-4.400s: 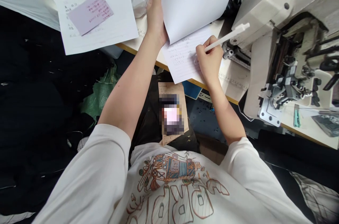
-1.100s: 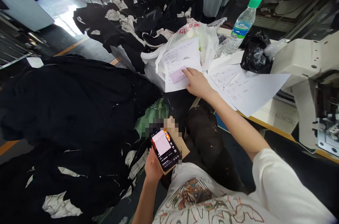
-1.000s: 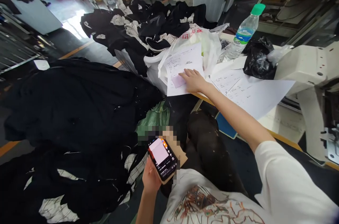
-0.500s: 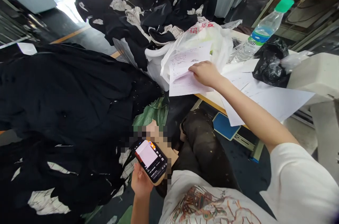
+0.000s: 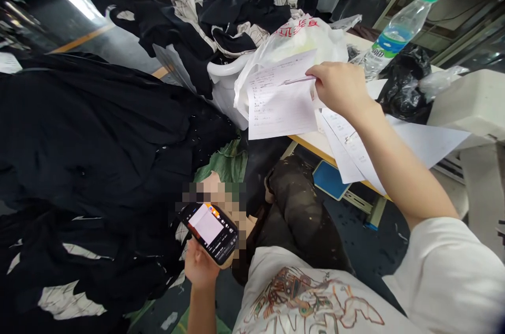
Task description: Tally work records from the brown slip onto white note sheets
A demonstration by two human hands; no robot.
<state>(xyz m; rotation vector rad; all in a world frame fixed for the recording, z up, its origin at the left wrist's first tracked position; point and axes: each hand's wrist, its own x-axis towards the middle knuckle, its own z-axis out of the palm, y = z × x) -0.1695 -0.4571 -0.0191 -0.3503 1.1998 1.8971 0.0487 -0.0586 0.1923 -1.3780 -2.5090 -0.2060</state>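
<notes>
My right hand (image 5: 339, 88) is closed on the right edge of a written paper sheet (image 5: 278, 100), lifting it above the table edge in front of a white plastic bag (image 5: 292, 39). A thin pink slip edge shows at my fingertips. Low at the centre, my left hand (image 5: 200, 266) grips a black phone (image 5: 209, 233) with its screen lit, held together with a brown card behind it. More white sheets (image 5: 355, 150) lie on the wooden table under my right forearm.
A big heap of black garments (image 5: 90, 144) fills the left. More black-and-white clothes (image 5: 205, 2) are piled behind. A water bottle (image 5: 398, 26) and black bag (image 5: 406, 81) stand on the table. A white sewing machine (image 5: 469, 108) is at right.
Earlier my right hand wrote with a pen while the left held a page up. Since then the left took the phone; the right went from touching the pink slip to lifting the sheet.
</notes>
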